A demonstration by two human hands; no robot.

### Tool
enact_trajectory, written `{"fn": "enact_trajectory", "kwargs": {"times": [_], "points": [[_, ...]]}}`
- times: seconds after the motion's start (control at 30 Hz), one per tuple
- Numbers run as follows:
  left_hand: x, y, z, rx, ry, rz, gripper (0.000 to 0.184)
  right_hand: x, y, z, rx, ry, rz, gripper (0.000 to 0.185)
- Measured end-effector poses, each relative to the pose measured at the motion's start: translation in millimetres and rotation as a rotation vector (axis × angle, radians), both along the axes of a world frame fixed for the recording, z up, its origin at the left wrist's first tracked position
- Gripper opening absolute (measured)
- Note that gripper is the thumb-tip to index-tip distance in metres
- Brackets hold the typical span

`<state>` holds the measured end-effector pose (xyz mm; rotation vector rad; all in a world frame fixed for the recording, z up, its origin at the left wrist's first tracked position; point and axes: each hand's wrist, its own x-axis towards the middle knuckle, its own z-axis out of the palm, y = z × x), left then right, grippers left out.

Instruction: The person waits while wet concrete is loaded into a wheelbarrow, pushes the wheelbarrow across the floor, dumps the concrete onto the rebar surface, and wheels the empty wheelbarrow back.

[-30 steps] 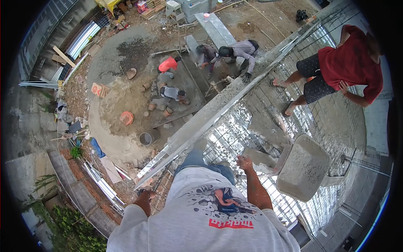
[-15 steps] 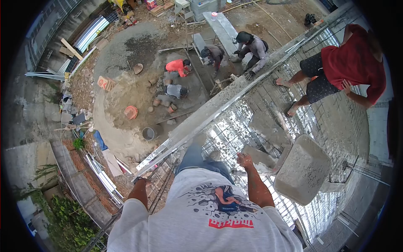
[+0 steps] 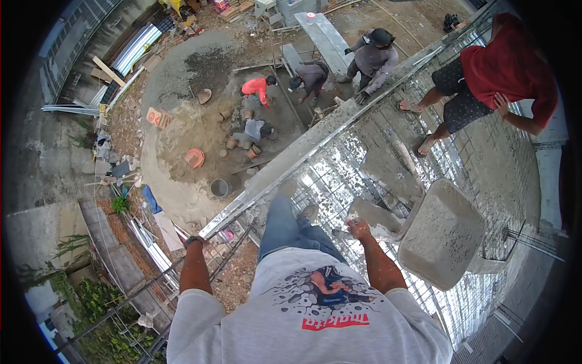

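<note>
My right hand [image 3: 359,229] is closed round the near handle of a wheelbarrow [image 3: 441,235], whose grey tray is smeared with wet-looking cement and stands to my right. My left hand [image 3: 195,241], with a dark band at the wrist, is at the lower left end of the long metal-edged concrete beam [image 3: 273,176]. Its fingers are too small and partly hidden to make out. Between the beam and the wheelbarrow lies a shiny deck [image 3: 327,176] under a rebar grid, partly covered by grey concrete.
A person in a red shirt [image 3: 506,79] stands on the deck at upper right. Beyond the beam, down below, are several workers, one beside the beam [image 3: 374,57], with a bucket [image 3: 219,187] and a sand pile [image 3: 176,145]. Rebar [image 3: 233,255] crosses an open drop at lower left.
My right hand has come down onto the handle, and the wheelbarrow has shifted slightly. My left hand has moved up to the beam's end. The worker beside the beam has straightened up.
</note>
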<state>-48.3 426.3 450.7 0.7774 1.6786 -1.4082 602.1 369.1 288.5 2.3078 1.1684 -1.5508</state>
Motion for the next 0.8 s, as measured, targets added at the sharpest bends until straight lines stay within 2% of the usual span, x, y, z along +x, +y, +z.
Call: {"fn": "enact_trajectory", "kwargs": {"times": [0.03,0.17,0.27,0.3,0.37,0.47,0.6,0.67,0.73,0.8], "points": [[-10.4,-8.2,-12.1,0.003,0.009,0.008,0.055,0.6,-1.3,5.3,-0.003,0.007,0.017,0.049],[3.3,1.5,3.2,0.027,0.027,0.035,0.055,7.0,-2.3,11.0,-0.035,0.028,0.071,0.047],[7.6,6.1,8.3,0.018,-0.001,-0.021,0.054,-0.7,0.5,8.9,-0.018,0.056,-0.001,0.045],[-17.4,-14.6,-18.8,0.043,-0.053,-0.028,0.063,-4.4,0.6,5.9,-0.009,0.06,0.0,0.044],[-57.6,-52.5,-72.9,0.088,-0.044,-0.066,0.064,-13.3,2.6,-0.6,0.005,0.07,0.005,0.043],[-52.9,-45.6,-65.2,0.015,-0.019,-0.116,0.058,-36.9,17.5,22.8,0.062,0.011,0.073,0.041],[-39.0,-34.5,-44.9,-0.008,-0.026,-0.061,0.049,-62.4,47.4,32.4,-0.372,0.249,-0.027,0.053],[-35.0,-33.5,-40.1,0.059,-0.032,-0.064,0.047,-77.7,51.3,19.0,-0.267,0.181,0.058,0.053],[-52.3,-60.1,-56.1,0.088,-0.007,-0.055,0.055,-94.7,73.4,28.3,-0.228,0.146,0.078,0.054],[-68.2,-73.8,-78.2,0.13,0.004,-0.062,0.064,-106.0,88.4,10.4,-0.222,0.2,-0.049,0.054]]}}
